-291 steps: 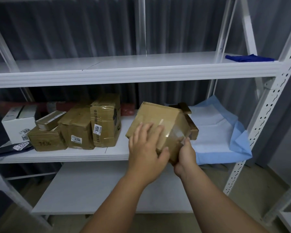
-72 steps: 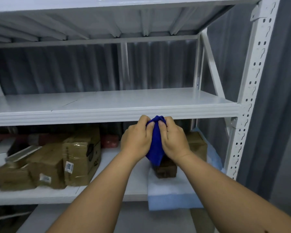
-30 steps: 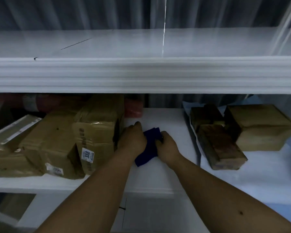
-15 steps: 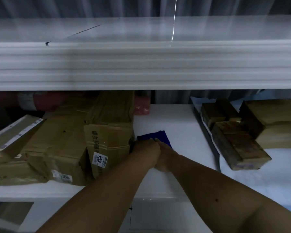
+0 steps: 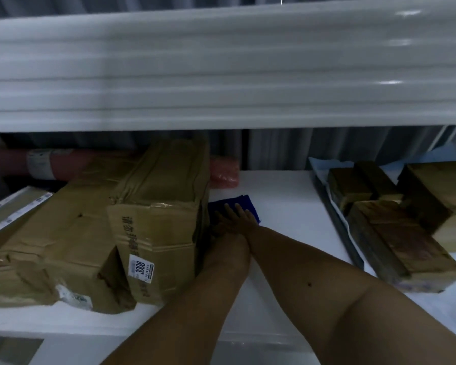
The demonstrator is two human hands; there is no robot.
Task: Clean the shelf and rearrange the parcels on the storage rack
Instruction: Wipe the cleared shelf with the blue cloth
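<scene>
A dark blue cloth [image 5: 244, 205] lies on the white middle shelf [image 5: 282, 206], right beside a tall brown carton [image 5: 158, 214] labelled 3008. My right hand [image 5: 238, 218] presses on the cloth with straight fingers. My left hand [image 5: 217, 229] sits close against it in the carton's shadow, and its fingers are too dark to read. More brown parcels [image 5: 71, 225] are packed to the left of the carton. Three taped parcels stand on the right: a long one [image 5: 406, 241], a big one [image 5: 442, 191] and a small one [image 5: 353, 180].
The upper shelf's thick white front edge [image 5: 221, 75] hangs low over my arms. A pale blue and white sheet [image 5: 324, 169] lies under the right parcels. A red bubble-wrapped roll [image 5: 224, 171] lies at the back behind the carton. A flat white-edged parcel [image 5: 11, 212] sits far left.
My hands brought the cloth down from in front of the upper shelf onto the middle shelf. Since half a second ago they pushed it further back along the carton, and my right fingers now show flat.
</scene>
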